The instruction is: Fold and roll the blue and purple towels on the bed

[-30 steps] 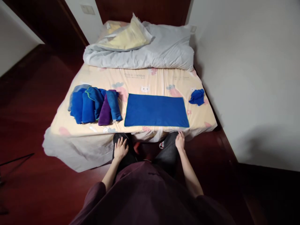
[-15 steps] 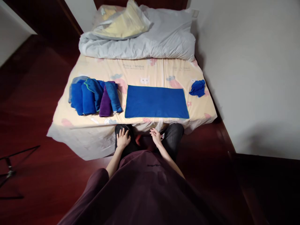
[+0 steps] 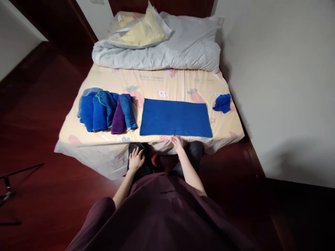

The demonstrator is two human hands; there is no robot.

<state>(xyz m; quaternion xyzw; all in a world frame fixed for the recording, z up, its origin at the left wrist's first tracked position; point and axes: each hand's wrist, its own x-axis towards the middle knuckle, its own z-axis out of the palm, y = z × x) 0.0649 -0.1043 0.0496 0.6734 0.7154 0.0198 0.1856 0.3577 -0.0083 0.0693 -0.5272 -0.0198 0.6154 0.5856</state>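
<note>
A blue towel (image 3: 176,118) with a thin green edge lies flat, spread out on the bed. My left hand (image 3: 136,159) rests on my left knee with its fingers spread, holding nothing. At the towel's near edge is my right hand (image 3: 178,143), fingers stretched forward and nothing visible in them; whether the fingertips touch the cloth I cannot tell. Left of the spread towel, several rolled or folded towels lie side by side: blue ones (image 3: 99,113), a purple one (image 3: 118,118) and a lighter blue roll (image 3: 127,111) on the right. A crumpled blue cloth (image 3: 222,103) sits at the right.
The bed (image 3: 157,83) has a cream patterned sheet. A white quilt (image 3: 157,57) and a yellow pillow (image 3: 143,33) in a clear cover are heaped at its far end. A wall (image 3: 282,87) runs along the right side. A black stand's leg (image 3: 21,171) shows at the lower left.
My right hand has moved forward from above my right knee to the near edge of the spread towel. The left hand stays on the knee. The view has shifted slightly.
</note>
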